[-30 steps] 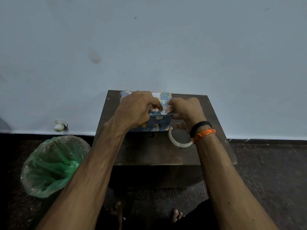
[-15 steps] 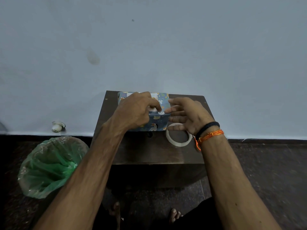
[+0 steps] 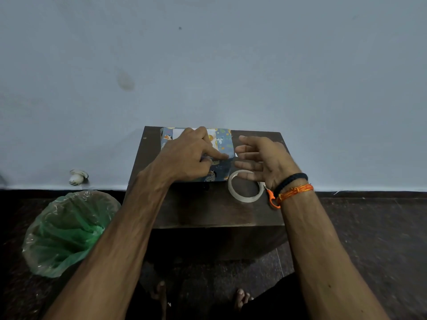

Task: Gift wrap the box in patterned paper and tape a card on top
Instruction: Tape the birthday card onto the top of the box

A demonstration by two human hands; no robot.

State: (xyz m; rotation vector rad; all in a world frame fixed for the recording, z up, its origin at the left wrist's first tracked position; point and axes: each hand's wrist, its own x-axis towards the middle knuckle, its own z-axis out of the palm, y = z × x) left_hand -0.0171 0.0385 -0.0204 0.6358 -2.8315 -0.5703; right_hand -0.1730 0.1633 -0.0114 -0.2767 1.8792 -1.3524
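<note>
The box (image 3: 223, 143), wrapped in blue paper printed with small animals, lies at the back of a small dark wooden table (image 3: 208, 209). A white card (image 3: 179, 133) shows on its top, mostly under my left hand (image 3: 191, 155). That hand rests on the box with its index finger pressing down near the box's right edge. My right hand (image 3: 263, 160) hovers just right of the box, fingers spread and straight, holding nothing. A roll of clear tape (image 3: 245, 187) lies flat on the table below that hand.
The table stands against a pale blue wall. A bin lined with a green plastic bag (image 3: 67, 229) stands on the dark floor to the left. A small white object (image 3: 77, 177) lies by the wall. My bare feet (image 3: 242, 296) show under the table's front edge.
My right hand has come off the box's right edge, opened its fingers and drifted right. My left hand stays on the box, its index finger now stretched toward the right edge.
</note>
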